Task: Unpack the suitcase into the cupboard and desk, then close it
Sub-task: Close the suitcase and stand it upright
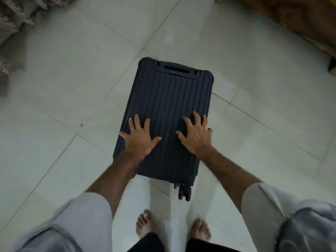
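A dark navy hard-shell suitcase (169,99) with ribbed lines lies flat and closed on the tiled floor, its handle recess at the far end and a wheel (184,192) at the near right corner. My left hand (140,137) lies flat with spread fingers on the near left part of the lid. My right hand (196,137) lies the same way on the near right part. Neither hand grips anything.
My bare feet (145,224) stand just in front of the suitcase. Patterned fabric (12,19) hangs at the far left. Brown wooden furniture (300,19) fills the far right corner. Pale floor tiles (72,79) surround the case.
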